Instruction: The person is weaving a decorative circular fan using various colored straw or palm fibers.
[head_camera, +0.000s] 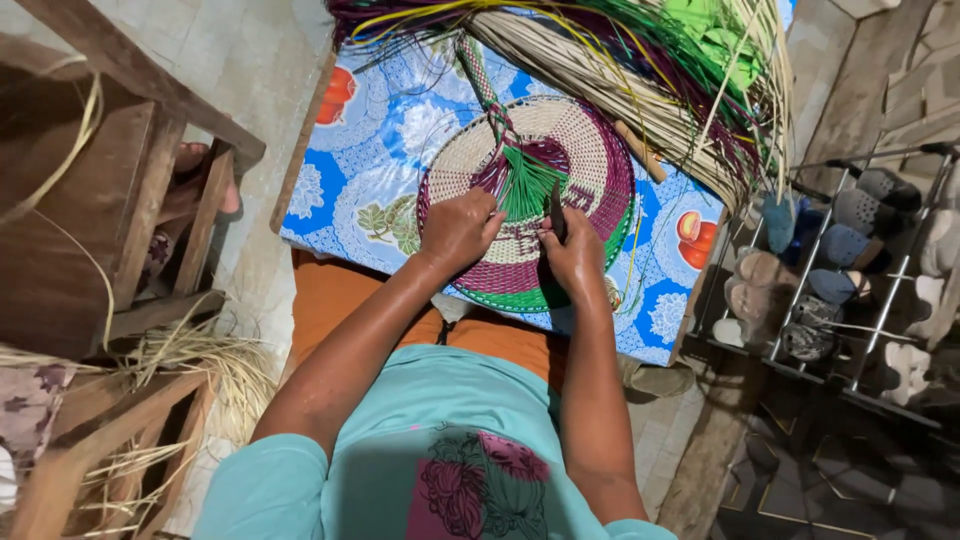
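Observation:
A round woven fan (590, 150) in cream, purple and green lies on a table with a blue flowered cloth (385, 150). Its braided handle (480, 80) points away from me. My left hand (458, 230) is closed on the green and purple strands near the fan's middle. My right hand (573, 255) grips a dark slim tool (556, 208), held upright against the weave beside the green strands (528, 185).
A heap of loose cream, green, purple and yellow strips (640, 70) lies across the far side of the table. A wooden frame with straw (120, 230) stands to the left. A metal shoe rack (850, 270) with several shoes stands to the right.

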